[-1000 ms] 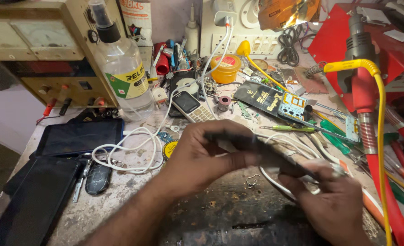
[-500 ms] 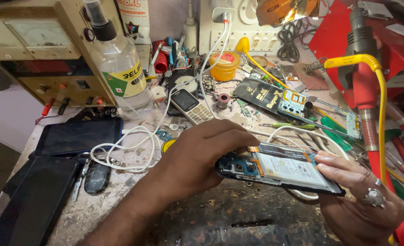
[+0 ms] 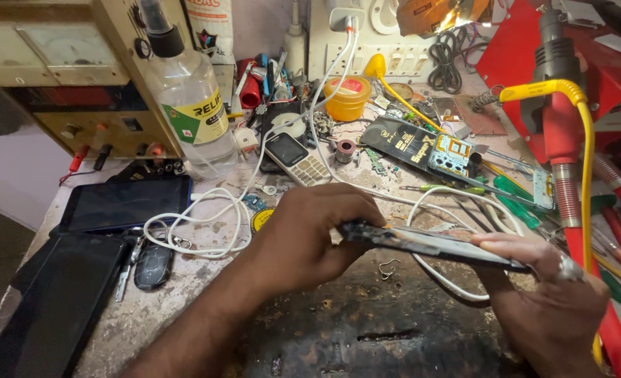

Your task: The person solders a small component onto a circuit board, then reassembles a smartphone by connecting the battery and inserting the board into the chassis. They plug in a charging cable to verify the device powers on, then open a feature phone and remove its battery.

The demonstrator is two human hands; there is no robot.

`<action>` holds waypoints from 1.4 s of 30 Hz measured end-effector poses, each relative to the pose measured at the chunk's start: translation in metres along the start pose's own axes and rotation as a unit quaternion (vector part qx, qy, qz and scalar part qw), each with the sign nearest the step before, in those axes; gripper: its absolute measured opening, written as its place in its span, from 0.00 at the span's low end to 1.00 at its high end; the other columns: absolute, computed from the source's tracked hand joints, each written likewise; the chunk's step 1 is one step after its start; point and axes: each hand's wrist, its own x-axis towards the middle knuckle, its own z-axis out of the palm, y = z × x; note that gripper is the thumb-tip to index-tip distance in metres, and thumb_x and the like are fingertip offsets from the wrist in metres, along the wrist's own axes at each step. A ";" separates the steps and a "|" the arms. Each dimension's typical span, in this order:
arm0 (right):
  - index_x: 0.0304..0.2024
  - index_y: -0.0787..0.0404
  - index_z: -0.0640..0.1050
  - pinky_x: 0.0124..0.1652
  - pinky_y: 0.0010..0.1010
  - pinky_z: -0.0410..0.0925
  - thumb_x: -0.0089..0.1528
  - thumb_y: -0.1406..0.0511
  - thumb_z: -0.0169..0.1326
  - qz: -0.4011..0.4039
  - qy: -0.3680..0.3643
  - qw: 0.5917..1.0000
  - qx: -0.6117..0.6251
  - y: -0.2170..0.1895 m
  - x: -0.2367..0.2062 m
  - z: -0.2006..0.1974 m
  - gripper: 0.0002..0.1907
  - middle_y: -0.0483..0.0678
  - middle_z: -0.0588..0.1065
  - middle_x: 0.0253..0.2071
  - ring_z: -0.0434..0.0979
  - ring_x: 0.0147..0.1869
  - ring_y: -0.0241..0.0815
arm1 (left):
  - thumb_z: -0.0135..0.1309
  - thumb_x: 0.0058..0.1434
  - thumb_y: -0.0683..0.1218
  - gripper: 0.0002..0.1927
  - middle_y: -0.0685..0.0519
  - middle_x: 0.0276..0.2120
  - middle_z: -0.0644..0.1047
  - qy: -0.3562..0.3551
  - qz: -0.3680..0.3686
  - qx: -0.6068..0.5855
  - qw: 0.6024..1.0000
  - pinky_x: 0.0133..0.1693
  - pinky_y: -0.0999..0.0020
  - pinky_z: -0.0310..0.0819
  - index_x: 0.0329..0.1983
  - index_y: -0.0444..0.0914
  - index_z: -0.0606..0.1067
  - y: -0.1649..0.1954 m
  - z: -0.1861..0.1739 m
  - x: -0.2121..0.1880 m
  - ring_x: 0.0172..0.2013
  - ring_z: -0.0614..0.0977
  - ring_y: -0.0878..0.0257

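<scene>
Head view of a cluttered repair counter (image 3: 184,315). An opened phone (image 3: 429,245) is held nearly edge-on above the stained middle of the counter, spanning the gap between the two hands. The left hand (image 3: 303,238) arches over the phone's left end, its fingers (image 3: 345,203) curled down and closed around that end. The right hand (image 3: 548,301), a ring on one finger, pinches the phone's right end, thumb on the upper face and the other fingers beneath. Because the phone is seen from the side, its inner parts cannot be told apart. A white cable (image 3: 212,217) loops on the counter to the left of the left hand, beside a dark tablet (image 3: 121,203). Behind the hands lie a keypad phone (image 3: 293,157), a clear plastic bottle (image 3: 188,98) and a bare circuit board (image 3: 454,154).
</scene>
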 end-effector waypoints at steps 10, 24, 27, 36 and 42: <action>0.43 0.69 0.82 0.43 0.24 0.71 0.55 0.74 0.66 0.188 -0.049 0.976 0.099 0.019 0.007 0.002 0.13 0.47 0.82 0.40 0.78 0.43 0.30 | 0.64 0.59 0.44 0.11 0.59 0.33 0.86 0.012 -0.204 -0.180 0.962 0.36 0.76 0.77 0.44 0.39 0.83 0.004 0.007 0.005 0.32 0.80 0.78; 0.37 0.65 0.82 0.47 0.27 0.73 0.52 0.75 0.65 0.163 -0.103 0.978 0.079 0.026 0.003 -0.001 0.11 0.48 0.83 0.39 0.82 0.44 0.36 | 0.67 0.56 0.43 0.08 0.53 0.31 0.83 -0.034 -0.046 -0.024 0.998 0.35 0.65 0.78 0.38 0.41 0.81 -0.006 -0.003 0.003 0.33 0.85 0.61; 0.38 0.62 0.80 0.53 0.28 0.74 0.54 0.74 0.65 0.063 -0.063 0.995 0.052 0.022 0.000 -0.001 0.11 0.50 0.83 0.43 0.84 0.49 0.39 | 0.65 0.54 0.39 0.12 0.52 0.34 0.81 -0.030 -0.005 0.020 0.999 0.38 0.61 0.78 0.41 0.42 0.78 -0.006 -0.002 0.002 0.37 0.85 0.54; 0.42 0.65 0.77 0.60 0.35 0.75 0.58 0.73 0.66 -0.037 0.031 0.996 0.072 0.006 -0.001 0.001 0.12 0.54 0.81 0.43 0.84 0.52 0.43 | 0.60 0.48 0.34 0.22 0.51 0.41 0.79 0.003 0.058 0.045 0.997 0.44 0.57 0.76 0.46 0.40 0.74 0.006 -0.004 -0.001 0.45 0.82 0.48; 0.40 0.65 0.76 0.57 0.35 0.75 0.55 0.73 0.67 -0.034 0.054 0.995 0.071 0.000 -0.003 0.001 0.14 0.56 0.80 0.45 0.83 0.52 0.45 | 0.58 0.44 0.32 0.27 0.51 0.42 0.80 0.001 0.092 0.042 0.995 0.45 0.59 0.77 0.50 0.41 0.76 0.016 -0.005 -0.001 0.46 0.83 0.51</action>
